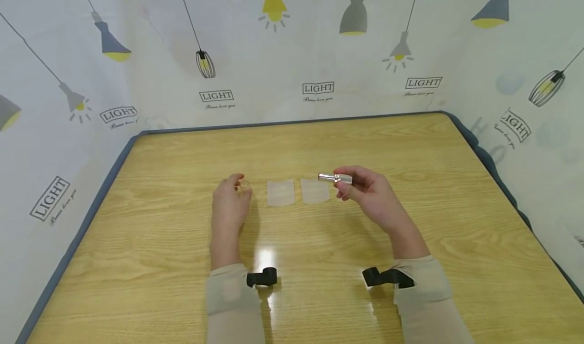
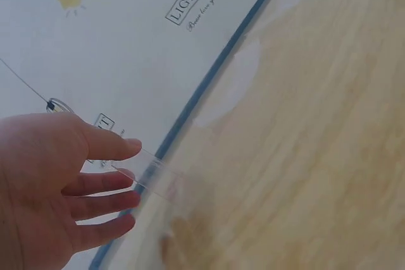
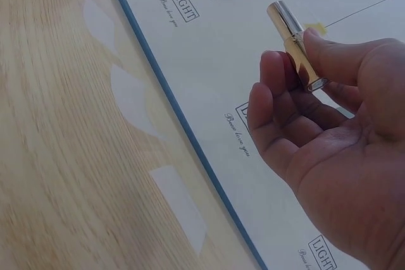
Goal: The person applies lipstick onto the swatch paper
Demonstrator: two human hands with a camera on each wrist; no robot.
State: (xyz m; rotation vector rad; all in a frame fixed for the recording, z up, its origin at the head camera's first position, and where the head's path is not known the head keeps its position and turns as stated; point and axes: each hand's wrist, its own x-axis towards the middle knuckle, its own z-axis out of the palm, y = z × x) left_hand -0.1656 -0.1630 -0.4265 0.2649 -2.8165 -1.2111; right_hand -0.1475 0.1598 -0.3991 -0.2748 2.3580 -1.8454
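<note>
Clearly, both hands are occupied above the wooden counter. The left hand pinches a clear see-through piece between thumb and fingertips, out at about half past one from the middle of that hand; whether the piece touches the counter I cannot tell. The right hand holds a shiny silver-and-gold tube between thumb and fingers, raised off the surface at ten o'clock from the palm, its narrower end pointing to nine o'clock.

Between the hands lie flat whitish squares: the first square sits near the left hand, toward three o'clock, and the second square is just beside it, again at three o'clock, with a gap. A third square shows whole in the right wrist view; from the head it is mostly hidden by the right hand.

Black wrist mounts sit over the pale sleeves toward six o'clock. At twelve, blue edging borders the counter, below a pale wall covering printed with lamps and "LIGHT".
</note>
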